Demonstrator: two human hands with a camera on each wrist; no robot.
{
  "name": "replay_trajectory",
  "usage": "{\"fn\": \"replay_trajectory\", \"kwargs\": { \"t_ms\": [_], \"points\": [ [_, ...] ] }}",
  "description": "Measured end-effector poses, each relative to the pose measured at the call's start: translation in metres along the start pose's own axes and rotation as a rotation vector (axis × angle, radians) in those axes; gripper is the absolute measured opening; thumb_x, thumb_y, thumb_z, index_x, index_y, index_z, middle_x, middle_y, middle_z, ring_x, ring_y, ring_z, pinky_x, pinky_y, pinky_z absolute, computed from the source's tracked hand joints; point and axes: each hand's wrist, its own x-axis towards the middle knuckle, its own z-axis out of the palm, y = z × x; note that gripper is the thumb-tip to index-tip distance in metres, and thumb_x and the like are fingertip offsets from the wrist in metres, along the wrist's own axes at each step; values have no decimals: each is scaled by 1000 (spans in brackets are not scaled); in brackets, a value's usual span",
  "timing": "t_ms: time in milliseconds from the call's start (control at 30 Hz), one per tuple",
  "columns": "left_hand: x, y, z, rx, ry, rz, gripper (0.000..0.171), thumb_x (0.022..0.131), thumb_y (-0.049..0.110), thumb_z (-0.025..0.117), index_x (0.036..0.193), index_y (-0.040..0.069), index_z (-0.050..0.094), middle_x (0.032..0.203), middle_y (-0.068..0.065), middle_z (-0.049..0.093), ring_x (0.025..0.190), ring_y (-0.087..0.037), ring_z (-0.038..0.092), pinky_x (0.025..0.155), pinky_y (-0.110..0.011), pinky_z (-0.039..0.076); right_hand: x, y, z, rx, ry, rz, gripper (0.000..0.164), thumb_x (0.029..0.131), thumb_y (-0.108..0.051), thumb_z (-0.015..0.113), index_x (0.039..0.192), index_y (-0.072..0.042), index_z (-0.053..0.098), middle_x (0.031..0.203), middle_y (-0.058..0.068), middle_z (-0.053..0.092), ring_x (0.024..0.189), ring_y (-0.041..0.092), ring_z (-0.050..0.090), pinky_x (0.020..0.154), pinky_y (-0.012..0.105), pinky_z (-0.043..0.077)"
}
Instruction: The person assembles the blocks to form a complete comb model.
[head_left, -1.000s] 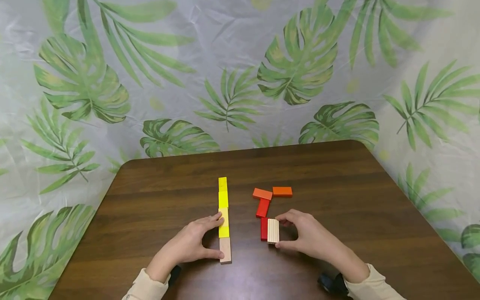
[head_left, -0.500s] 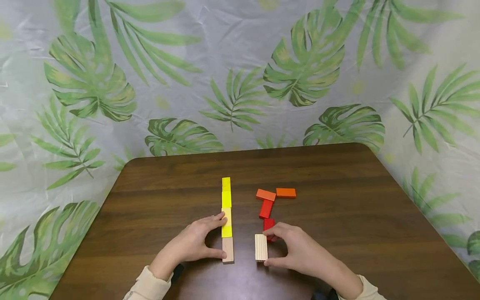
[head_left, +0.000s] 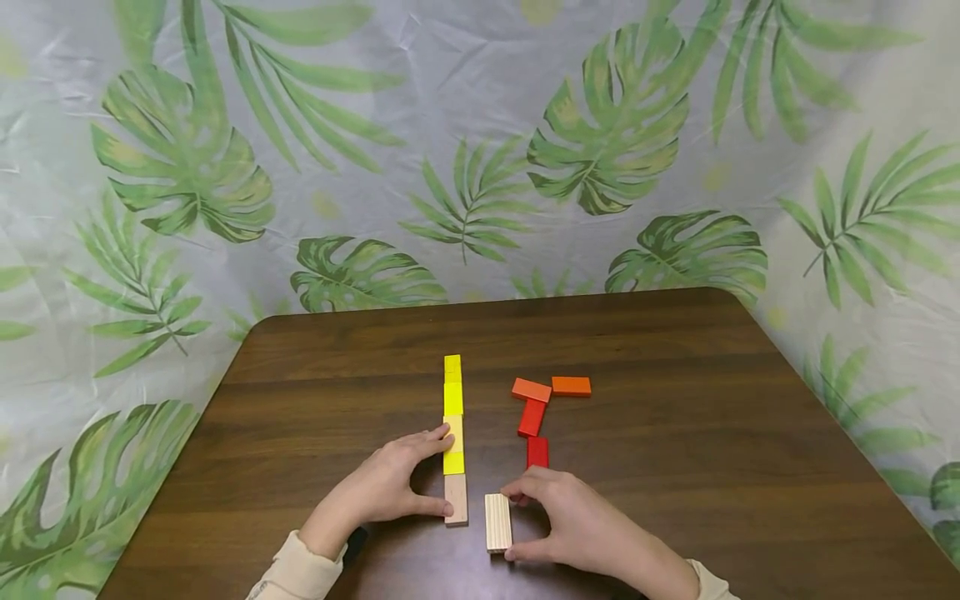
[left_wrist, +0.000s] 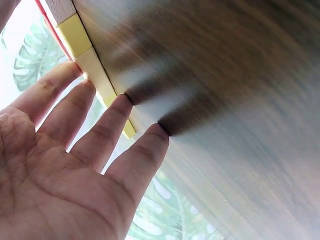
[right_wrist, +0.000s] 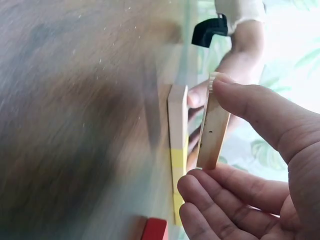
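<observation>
In the head view, my right hand point(head_left: 573, 521) pinches a pale wooden block point(head_left: 498, 523) by its ends between thumb and fingers. The right wrist view shows this block point(right_wrist: 214, 132) raised off the table. To its left runs a straight row of blocks laid end to end, with yellow ones point(head_left: 453, 398) and a pale one point(head_left: 453, 433) farther back and a plain wood block point(head_left: 455, 500) at the near end. My left hand point(head_left: 378, 483) rests along the row's left side, thumb at the near block. In the left wrist view its fingers point(left_wrist: 102, 130) are extended.
Right of the row lie two red blocks point(head_left: 533, 417) and two orange blocks point(head_left: 572, 386) on the brown wooden table point(head_left: 675, 375). The nearer red block point(head_left: 537, 451) is close to my right hand. A leaf-print cloth point(head_left: 480, 167) hangs behind the table.
My right hand has carried the pale wooden block left and toward me, away from the red block and closer to the row's near end. My left hand has kept its place at the row.
</observation>
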Motion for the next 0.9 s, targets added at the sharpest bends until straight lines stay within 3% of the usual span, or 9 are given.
{"fn": "replay_trajectory", "kwargs": {
  "t_ms": [533, 900],
  "points": [
    [0, -1, 0, 2, 6, 17, 89, 83, 47, 93, 154, 7, 59, 168, -10, 48, 152, -38, 52, 121, -59, 45, 9, -16, 20, -9, -108, -30, 53, 82, -46, 93, 126, -21, 78, 108, -14, 69, 89, -6, 57, 81, 17, 54],
    [0, -2, 1, -9, 10, 18, 89, 83, 48, 93, 154, 8, 59, 168, -10, 49, 151, -37, 52, 120, -59, 46, 15, -24, 28, 4, -168, 7, 52, 80, -41, 95, 124, -19, 79, 107, -17, 68, 82, -6, 53, 75, 13, 49]
  ]
}}
